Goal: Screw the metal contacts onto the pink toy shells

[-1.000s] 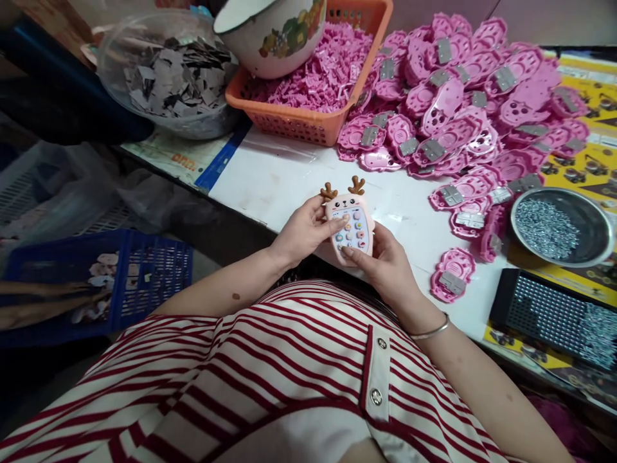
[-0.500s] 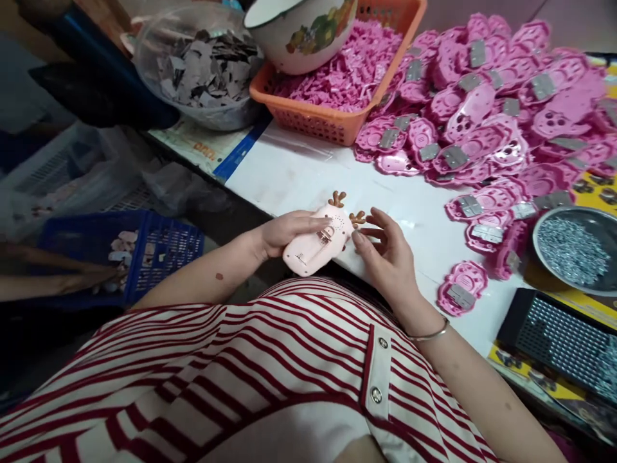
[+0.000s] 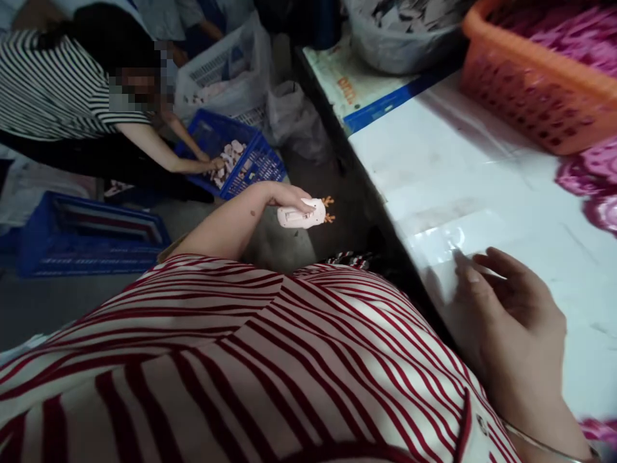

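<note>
A pale pink plastic toy shell (image 3: 295,217) with two brown antlers is gripped in my left hand (image 3: 284,194), out past the table's edge and over the floor. Its back faces up, showing an uncovered slot, and my thumb presses on it near the antler end. My right hand (image 3: 523,315) is apart from the toy, above the white tabletop (image 3: 434,167). Its fingers are loosely curled and spread, with nothing seen between them.
To the left, a co-worker in a striped top (image 3: 62,83) reaches into a blue crate (image 3: 260,170) of pale pieces. Another blue crate (image 3: 96,238) stands on the floor. An orange basket (image 3: 535,83) of pink parts and a clear tub (image 3: 405,51) stand on the table.
The view has swung left. My left hand has carried the toy away from the table, out to the left. My right hand has parted from it and is over the tabletop.
</note>
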`<state>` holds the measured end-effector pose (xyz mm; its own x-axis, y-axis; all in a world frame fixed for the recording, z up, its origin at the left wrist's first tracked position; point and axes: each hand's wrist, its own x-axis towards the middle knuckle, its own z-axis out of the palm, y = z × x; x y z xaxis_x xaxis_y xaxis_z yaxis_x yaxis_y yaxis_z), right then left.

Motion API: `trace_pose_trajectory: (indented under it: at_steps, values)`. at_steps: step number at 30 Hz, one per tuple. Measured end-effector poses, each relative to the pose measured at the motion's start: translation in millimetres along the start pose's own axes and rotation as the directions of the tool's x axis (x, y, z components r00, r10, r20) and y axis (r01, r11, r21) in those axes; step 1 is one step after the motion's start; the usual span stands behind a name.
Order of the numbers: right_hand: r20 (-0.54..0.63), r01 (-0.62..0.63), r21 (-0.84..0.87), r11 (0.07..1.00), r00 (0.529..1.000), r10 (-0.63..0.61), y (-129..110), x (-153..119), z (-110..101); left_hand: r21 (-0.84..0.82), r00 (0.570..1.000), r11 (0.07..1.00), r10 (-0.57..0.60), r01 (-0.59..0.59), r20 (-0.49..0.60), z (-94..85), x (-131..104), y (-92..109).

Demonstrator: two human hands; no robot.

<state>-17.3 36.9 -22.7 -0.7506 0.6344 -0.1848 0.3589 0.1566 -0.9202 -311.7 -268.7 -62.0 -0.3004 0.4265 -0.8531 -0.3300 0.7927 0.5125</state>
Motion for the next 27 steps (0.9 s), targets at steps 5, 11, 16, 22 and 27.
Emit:
trace_pose_trajectory:
  at_steps: [5,11,16,22,27]
  values:
    - [-0.059,0.014,0.022,1.000,0.998,-0.012,1,-3,4,-0.139,0.999,0.990,-0.037,0.035,-0.009,-7.9,20,-47]
    - [-0.097,-0.004,0.046,0.999,0.995,0.009,-4,-5,6,-0.264,0.998,0.964,-0.042,0.029,-0.041,-19.1,24,-61]
    - [-0.119,-0.007,0.051,0.999,0.993,0.013,-8,-6,9,-0.318,0.998,0.948,-0.045,0.028,-0.048,-17.2,31,-60]
    - [-0.125,-0.003,0.050,0.999,0.992,0.009,-6,-5,10,-0.314,0.994,0.947,-0.092,0.068,-0.063,-18.4,38,-55]
    - [-0.129,0.011,0.057,0.998,0.992,-0.004,-4,-5,10,-0.318,0.993,0.946,-0.095,0.068,-0.072,-15.4,40,-48]
